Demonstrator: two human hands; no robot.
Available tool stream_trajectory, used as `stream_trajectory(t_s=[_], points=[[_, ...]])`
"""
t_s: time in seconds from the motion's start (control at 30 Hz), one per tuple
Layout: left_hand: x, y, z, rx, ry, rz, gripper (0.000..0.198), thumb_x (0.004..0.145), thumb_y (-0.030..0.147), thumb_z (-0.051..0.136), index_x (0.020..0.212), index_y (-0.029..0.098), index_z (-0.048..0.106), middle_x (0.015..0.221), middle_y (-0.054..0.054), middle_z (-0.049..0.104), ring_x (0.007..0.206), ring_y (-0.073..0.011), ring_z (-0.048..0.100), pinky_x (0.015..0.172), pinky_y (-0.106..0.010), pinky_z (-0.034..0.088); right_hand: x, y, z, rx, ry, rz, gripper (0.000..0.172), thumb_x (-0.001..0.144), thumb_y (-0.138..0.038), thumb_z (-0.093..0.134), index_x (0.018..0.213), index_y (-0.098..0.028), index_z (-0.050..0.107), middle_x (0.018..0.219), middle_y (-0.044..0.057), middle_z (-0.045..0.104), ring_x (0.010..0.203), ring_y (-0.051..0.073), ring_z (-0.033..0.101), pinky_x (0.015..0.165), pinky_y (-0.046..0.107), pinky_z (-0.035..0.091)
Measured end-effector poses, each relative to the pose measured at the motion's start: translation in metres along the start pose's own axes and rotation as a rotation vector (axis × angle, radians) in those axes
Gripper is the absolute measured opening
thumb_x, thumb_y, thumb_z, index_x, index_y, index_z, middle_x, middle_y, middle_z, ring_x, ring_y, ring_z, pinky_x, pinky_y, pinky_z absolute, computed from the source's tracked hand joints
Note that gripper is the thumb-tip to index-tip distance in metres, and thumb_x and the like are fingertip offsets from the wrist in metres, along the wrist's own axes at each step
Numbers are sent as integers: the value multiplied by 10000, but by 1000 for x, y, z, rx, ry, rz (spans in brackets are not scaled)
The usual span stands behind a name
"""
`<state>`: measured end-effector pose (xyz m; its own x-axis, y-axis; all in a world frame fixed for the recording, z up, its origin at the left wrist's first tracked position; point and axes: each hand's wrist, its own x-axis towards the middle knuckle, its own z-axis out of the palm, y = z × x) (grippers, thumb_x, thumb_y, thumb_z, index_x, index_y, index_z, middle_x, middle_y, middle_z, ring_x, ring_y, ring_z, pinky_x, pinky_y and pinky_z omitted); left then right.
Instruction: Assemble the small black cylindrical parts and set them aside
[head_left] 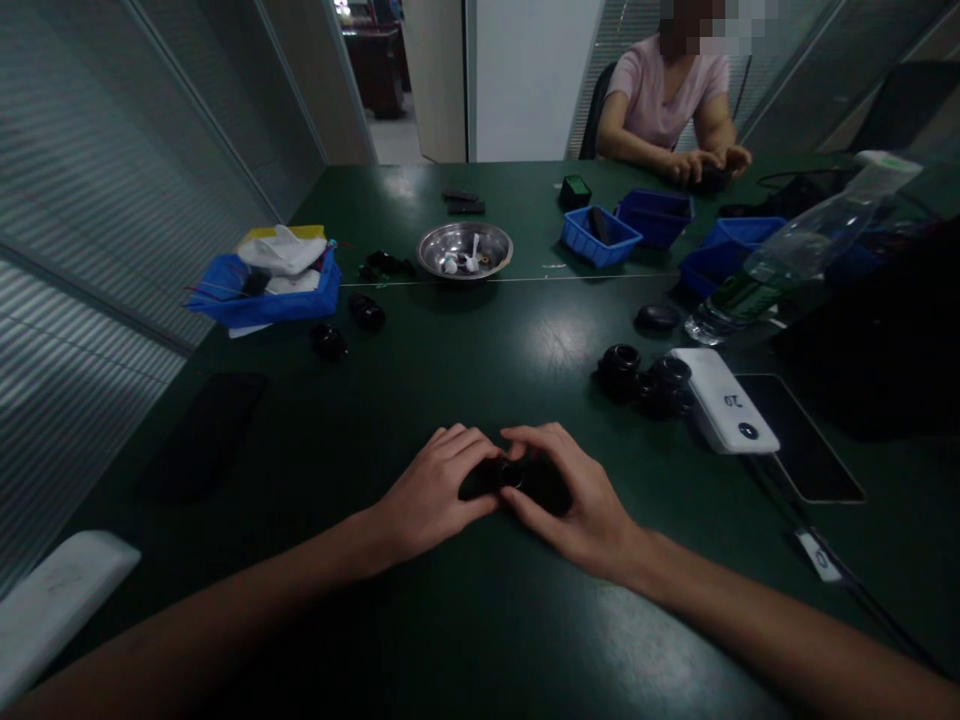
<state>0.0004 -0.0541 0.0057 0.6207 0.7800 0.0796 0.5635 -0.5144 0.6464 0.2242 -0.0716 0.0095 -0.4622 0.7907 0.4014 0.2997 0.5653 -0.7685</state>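
At the middle of the table in front of me, my left hand [439, 485] and my right hand [574, 495] meet around a small black round part [511, 474]. Thumb and fingers of both hands are curled onto it from either side. A ring-like opening seems to face up between the fingertips, but the dark shape blends into the dark table and its exact kind cannot be made out. Some black ring-topped cylindrical pieces [664, 385] stand to the right, beyond my right hand. Two more black pieces, one of them a short cylinder [328, 342], lie farther off on the left.
On the dark green table [465, 370] are a steel bowl [431, 262] with small parts, a blue basket [300, 300] with white cloth, a blue bin [589, 245], a tilted plastic bottle [780, 260], a white power bank [724, 395] with cable and a phone [806, 440]. A person [667, 110] sits opposite, handling something dark.
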Motion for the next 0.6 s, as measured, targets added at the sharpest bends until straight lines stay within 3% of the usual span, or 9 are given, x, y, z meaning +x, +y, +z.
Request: stream_trajectory(t_s=[0.13, 0.3, 0.4, 0.5, 0.6], points=[[0, -1, 0, 21, -1, -2, 267, 912, 208, 747, 1149, 203, 625, 1161, -51, 674, 1085, -265, 594, 1003, -450, 422, 0, 0, 0, 66, -43, -55, 555, 938, -143, 623, 1459, -237, 457, 1251, 97, 622, 1142, 248, 603, 958, 431, 541], [1, 0, 0, 17, -4, 2, 276, 907, 218, 759, 1147, 211, 623, 1162, -47, 676, 1066, -262, 595, 973, -439, 424, -1, 2, 1, -12, -5, -10, 558, 952, -215, 674, 1466, -250, 460, 1174, 90, 628, 1080, 256, 608, 914, 447, 547], [1, 0, -1, 39, -2, -4, 255, 913, 219, 747, 1134, 192, 623, 1143, -56, 674, 1069, -268, 592, 987, -448, 418, -2, 1, 1, 51, -52, -35, 578, 953, -160, 610, 1494, -251, 432, 1230, 99, 631, 1135, 259, 603, 955, 458, 548], [0, 1, -1, 24, -5, -2, 257, 910, 211, 750, 1134, 200, 627, 1155, -48, 674, 1070, -263, 596, 980, -441, 416, -1, 0, 0, 19, -20, -37, 568, 946, -186, 651, 1473, -254, 450, 1279, 109, 613, 1157, 266, 591, 954, 458, 547], [0, 0, -1, 14, -10, -4, 267, 906, 210, 757, 1137, 211, 622, 1172, -42, 672, 1085, -263, 594, 984, -444, 412, -1, 1, -1, -20, 2, 5, 562, 954, -230, 684, 1468, -250, 458, 1203, 99, 622, 1097, 258, 604, 932, 456, 549]])
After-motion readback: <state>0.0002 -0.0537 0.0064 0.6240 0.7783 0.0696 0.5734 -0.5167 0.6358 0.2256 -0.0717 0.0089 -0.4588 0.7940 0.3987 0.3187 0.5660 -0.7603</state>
